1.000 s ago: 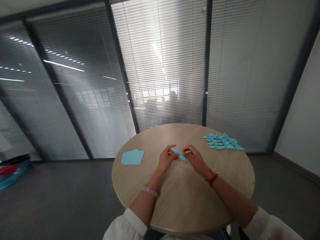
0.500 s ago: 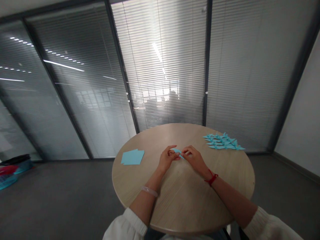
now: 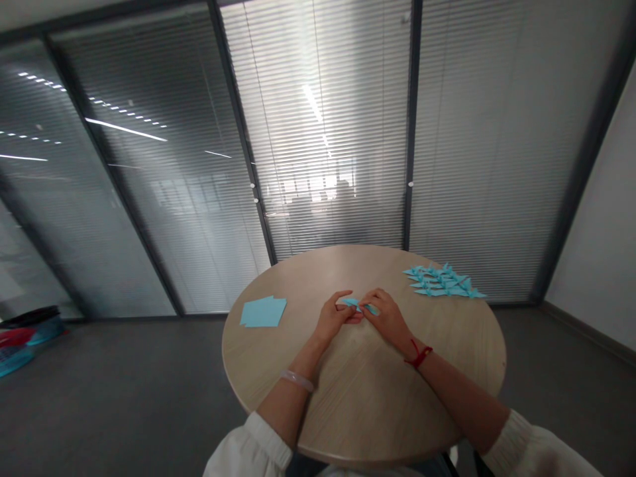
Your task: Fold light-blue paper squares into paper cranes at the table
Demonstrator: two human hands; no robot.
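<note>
Between my two hands, over the middle of the round table, is a small folded piece of light blue paper [image 3: 350, 302]. My left hand [image 3: 334, 315] pinches it from the left, thumb and fingers closed on it. From the right, the fingertips of my right hand [image 3: 381, 313] grip the same paper, and a bit of blue shows under them. The fingers cover much of the paper, so its exact folded shape cannot be made out.
Flat blue paper sheets [image 3: 263, 313] lie on the left of the wooden table [image 3: 368, 411]. Several folded blue paper cranes [image 3: 442, 281] sit in rows at the back right. Behind the table stands a glass wall with blinds [image 3: 338, 132]. Bins [image 3: 34, 326] stand on the floor, far left.
The fingers of both hands have shifted slightly on the folded paper. It looks turned, with blue now showing beneath the right fingers too. The sheets and cranes have stayed put.
</note>
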